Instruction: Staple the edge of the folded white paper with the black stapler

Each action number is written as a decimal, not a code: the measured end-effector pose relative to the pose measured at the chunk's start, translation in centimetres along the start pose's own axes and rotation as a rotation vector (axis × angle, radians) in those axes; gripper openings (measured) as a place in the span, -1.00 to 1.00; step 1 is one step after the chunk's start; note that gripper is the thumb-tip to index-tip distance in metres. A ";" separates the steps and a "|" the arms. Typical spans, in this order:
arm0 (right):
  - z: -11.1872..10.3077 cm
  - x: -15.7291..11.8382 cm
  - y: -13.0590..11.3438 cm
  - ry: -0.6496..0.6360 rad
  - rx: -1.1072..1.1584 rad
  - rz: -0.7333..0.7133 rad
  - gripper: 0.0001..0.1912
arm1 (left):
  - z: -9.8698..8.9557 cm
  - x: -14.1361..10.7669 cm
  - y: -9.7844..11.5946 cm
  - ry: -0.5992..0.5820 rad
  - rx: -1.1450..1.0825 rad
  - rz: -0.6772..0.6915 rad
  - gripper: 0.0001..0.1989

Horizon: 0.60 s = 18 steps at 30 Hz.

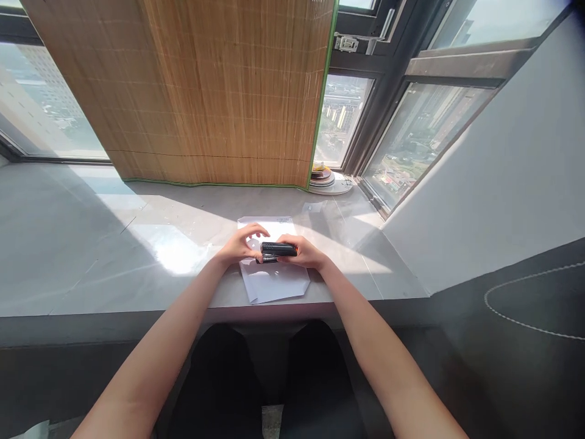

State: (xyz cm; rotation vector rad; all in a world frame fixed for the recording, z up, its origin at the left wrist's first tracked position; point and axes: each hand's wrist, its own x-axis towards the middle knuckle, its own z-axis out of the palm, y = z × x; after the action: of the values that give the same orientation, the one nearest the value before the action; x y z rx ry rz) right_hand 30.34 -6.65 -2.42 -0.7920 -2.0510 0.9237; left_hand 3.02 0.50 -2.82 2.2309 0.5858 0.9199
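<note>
A black stapler (278, 249) is held above white sheets of paper (274, 283) on the grey stone sill. My right hand (302, 251) is closed around the stapler's right end. At its left end is my left hand (244, 245), with thumb and fingers apart; the thumb is near or touching the stapler's lower arm. The stapler's two arms are slightly parted at the left. The papers lie stacked near the sill's front edge, partly covered by both hands.
A bamboo blind (219, 91) hangs behind the sill (114, 256). Stacked plates (323, 180) stand at the back, right of the blind. A small clear packet (314, 208) lies behind the papers. A white wall (493, 171) borders the right side. My knees are below the front edge.
</note>
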 end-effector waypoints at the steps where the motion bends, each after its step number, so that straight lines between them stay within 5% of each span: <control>1: 0.1 0.0 0.0 0.027 -0.005 0.007 -0.69 | -0.1 0.0 0.0 0.008 0.003 -0.015 -0.25; 4: 0.0 -0.1 0.2 0.211 -0.015 0.081 -0.69 | -0.2 -0.2 0.4 0.047 0.011 -0.055 -0.38; 11: -1.5 -0.7 2.3 1.039 -0.308 0.347 -0.70 | 0.3 1.4 1.4 0.346 0.186 -0.217 -0.77; 18: -2.0 -1.2 3.9 1.087 -0.570 0.394 -0.79 | 4.2 8.1 -0.7 0.115 0.641 -0.346 -0.80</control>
State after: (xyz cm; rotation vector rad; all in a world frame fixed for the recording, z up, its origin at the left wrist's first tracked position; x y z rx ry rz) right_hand 33.52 -4.66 -5.07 -1.5938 -1.1606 -0.0305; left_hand 11.28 4.24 -1.97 2.4997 1.4338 0.7467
